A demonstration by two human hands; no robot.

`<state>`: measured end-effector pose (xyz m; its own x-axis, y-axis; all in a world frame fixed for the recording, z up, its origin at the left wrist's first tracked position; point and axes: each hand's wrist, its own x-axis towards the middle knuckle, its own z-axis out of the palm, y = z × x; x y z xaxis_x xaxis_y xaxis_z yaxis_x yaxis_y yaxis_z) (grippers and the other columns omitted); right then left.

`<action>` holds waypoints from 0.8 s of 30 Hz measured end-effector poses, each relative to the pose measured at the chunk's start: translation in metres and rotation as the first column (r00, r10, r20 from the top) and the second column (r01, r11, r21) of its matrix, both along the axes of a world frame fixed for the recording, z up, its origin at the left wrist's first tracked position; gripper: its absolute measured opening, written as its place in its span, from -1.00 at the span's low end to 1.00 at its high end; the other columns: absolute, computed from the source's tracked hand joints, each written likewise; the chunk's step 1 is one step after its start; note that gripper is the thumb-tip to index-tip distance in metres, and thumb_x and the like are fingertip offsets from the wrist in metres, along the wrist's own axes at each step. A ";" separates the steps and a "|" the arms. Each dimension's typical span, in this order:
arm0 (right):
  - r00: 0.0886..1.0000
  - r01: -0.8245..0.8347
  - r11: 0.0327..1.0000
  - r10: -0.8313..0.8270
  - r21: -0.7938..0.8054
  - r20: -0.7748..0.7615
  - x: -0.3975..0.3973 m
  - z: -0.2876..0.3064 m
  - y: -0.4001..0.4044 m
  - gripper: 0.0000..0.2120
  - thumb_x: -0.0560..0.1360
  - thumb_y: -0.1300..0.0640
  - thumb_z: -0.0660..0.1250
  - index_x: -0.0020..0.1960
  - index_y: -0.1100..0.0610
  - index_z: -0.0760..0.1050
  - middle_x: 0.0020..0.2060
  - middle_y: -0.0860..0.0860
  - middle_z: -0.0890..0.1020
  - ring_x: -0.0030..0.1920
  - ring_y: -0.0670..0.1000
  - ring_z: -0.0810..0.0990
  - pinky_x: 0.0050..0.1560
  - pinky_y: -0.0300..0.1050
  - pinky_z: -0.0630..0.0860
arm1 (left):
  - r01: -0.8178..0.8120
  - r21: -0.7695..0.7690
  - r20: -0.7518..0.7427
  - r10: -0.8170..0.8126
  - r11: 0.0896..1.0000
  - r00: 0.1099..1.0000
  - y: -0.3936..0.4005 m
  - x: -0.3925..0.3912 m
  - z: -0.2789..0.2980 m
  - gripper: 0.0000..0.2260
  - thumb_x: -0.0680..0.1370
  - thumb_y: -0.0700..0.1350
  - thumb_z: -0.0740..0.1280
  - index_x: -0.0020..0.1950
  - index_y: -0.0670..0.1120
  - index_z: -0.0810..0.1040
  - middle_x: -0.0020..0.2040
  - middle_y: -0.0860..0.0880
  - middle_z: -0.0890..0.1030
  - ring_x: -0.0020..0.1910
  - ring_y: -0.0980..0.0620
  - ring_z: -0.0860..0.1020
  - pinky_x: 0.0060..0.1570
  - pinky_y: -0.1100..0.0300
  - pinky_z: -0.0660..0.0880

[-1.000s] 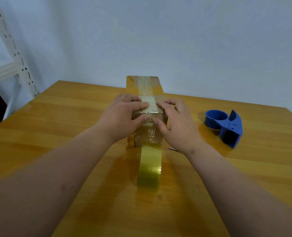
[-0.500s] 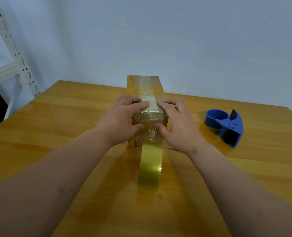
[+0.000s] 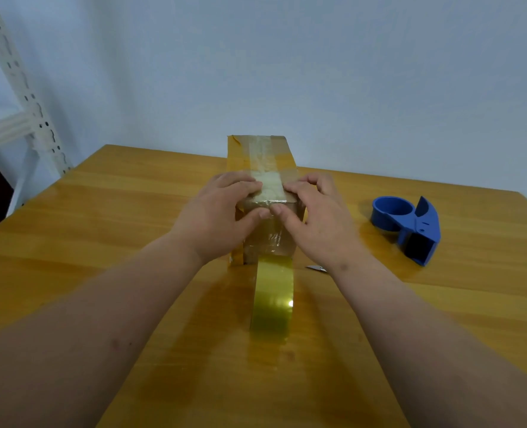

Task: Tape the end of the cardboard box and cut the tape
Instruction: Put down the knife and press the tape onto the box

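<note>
A long narrow cardboard box (image 3: 263,156) lies on the wooden table (image 3: 101,217), running away from me, with clear tape along its top. My left hand (image 3: 216,220) and my right hand (image 3: 314,223) press on the near end of the box, thumbs meeting at the top front edge. Tape runs down the near end face. A roll of yellowish tape (image 3: 273,299) stands on edge just in front of the box, its strip still joined to the box end.
A blue tape dispenser (image 3: 410,227) sits on the table to the right. A small metal blade tip (image 3: 316,267) shows under my right wrist. A white perforated shelf frame (image 3: 24,97) stands at the left beyond the table edge.
My thumbs have slid up from the front face to the top front edge of the box and now touch each other. Box and roll have not moved.
</note>
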<state>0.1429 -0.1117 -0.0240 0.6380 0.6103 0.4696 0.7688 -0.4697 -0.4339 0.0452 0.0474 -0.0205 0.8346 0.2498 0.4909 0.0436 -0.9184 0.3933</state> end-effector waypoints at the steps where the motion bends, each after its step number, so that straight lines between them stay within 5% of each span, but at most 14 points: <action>1: 1.000 -0.011 1.000 0.011 0.015 -0.006 0.001 0.000 0.001 -0.55 0.50 -0.15 0.27 0.27 0.08 0.51 0.19 0.02 0.42 0.14 0.03 0.48 0.16 0.04 0.50 | 0.001 -0.015 0.019 -0.001 1.000 1.000 0.000 0.001 0.000 -0.59 0.49 0.08 0.32 0.30 -0.03 0.51 0.31 0.08 0.49 0.34 0.07 0.37 0.31 0.15 0.34; 7: 1.000 0.004 0.998 -0.002 0.063 -0.026 0.001 0.000 0.002 -0.62 0.50 -0.11 0.28 0.22 0.08 0.54 0.16 -0.01 0.43 0.08 0.00 0.51 0.11 0.00 0.51 | 0.024 -0.044 0.036 -0.022 0.999 0.999 0.003 0.003 0.001 -0.68 0.54 0.01 0.28 0.26 -0.04 0.55 0.28 0.08 0.53 0.33 0.06 0.39 0.33 0.15 0.34; 11: 0.999 -0.023 1.000 0.024 0.016 -0.036 0.002 0.000 0.003 -0.58 0.48 -0.10 0.34 0.27 0.08 0.50 0.19 0.01 0.38 0.08 0.01 0.49 0.12 -0.04 0.50 | 0.038 -0.024 -0.010 -0.039 0.999 0.999 0.005 0.002 0.002 -0.58 0.48 0.01 0.37 0.32 -0.05 0.50 0.32 0.08 0.49 0.35 0.07 0.35 0.31 0.28 0.22; 24: 0.999 -0.031 0.999 0.030 -0.032 -0.045 0.000 -0.001 -0.006 -0.48 0.48 -0.04 0.36 0.40 0.02 0.40 0.31 -0.04 0.34 0.08 -0.05 0.52 0.16 0.01 0.51 | 0.061 -0.050 -0.104 -0.066 0.997 0.992 0.008 -0.001 0.004 -0.43 0.43 -0.06 0.43 0.42 0.00 0.36 0.43 0.10 0.37 0.48 0.17 0.17 0.44 0.24 0.09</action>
